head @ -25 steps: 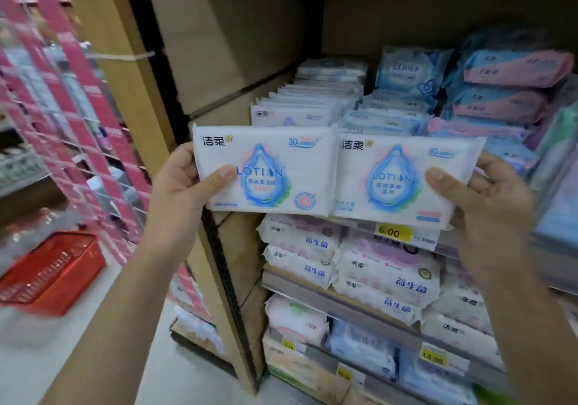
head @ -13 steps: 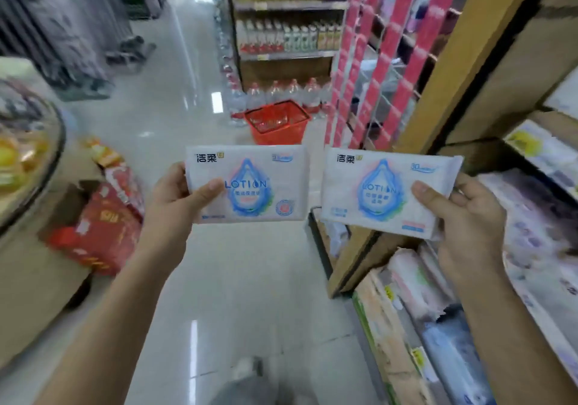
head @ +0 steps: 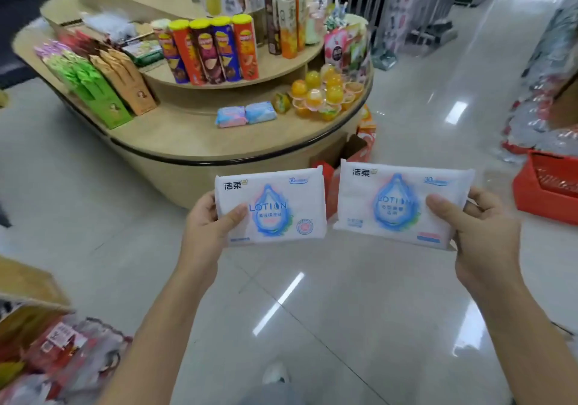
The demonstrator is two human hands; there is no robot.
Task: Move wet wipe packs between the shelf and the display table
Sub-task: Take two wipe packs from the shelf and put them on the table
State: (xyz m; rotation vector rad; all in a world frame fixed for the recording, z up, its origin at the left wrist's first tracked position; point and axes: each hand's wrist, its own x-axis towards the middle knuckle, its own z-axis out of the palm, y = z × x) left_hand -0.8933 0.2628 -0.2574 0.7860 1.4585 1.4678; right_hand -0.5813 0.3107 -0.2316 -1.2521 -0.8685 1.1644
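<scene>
The left pack [head: 275,207] is gripped at its edge by the left hand [head: 208,226], thumb across the front. The right pack [head: 397,204] is pinched likewise by the right hand [head: 481,226]. Both are held side by side, apart, over the floor, near the display table [head: 187,141]. A red basket [head: 547,185] is seen at right. The shelf from half a second ago is gone; the table is now faced.

A first white pack [head: 275,207] with a blue drop on it is held up beside a second white pack [head: 400,207], not touching. A pink pack [head: 230,116] and a blue pack [head: 260,112] are laid side by side on the desk [head: 187,141].
</scene>
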